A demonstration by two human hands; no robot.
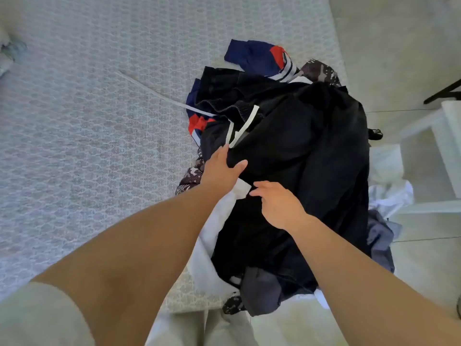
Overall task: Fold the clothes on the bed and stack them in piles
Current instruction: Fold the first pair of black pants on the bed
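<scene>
Head view: clothes pile (282, 156) is lying at the right edge of the bed (87, 121), unsorted, w/ some items hanging over the side toward the floor (399, 46).

Top of pile: black garment (299, 146) w/ white drawstring (243, 127). Under/behind it: navy-red top (259, 57), patterned item (321, 71), white garment (219, 221), grey-blue item (379, 236).

Left hand (220, 168) is resting on the left edge of the black garment, just below the drawstring, thumb spread wide, fingers fairly straight; closed grip not evident. Right hand (277, 203) is sitting on the same garment, close to the left hand, fingers curled loosely near a corner of the white garment; cannot tell whether it is pinching cloth.

Status (est.): task is at start. No folded item and no stack showing anywhere on the bed; large bare area to the left is available for piles. Blurred object at far-left edge: unidentifiable. Current step is likely selecting/separating the first garment. Remaining: whole pile, i.e. pull out, fold, stack each item.
</scene>
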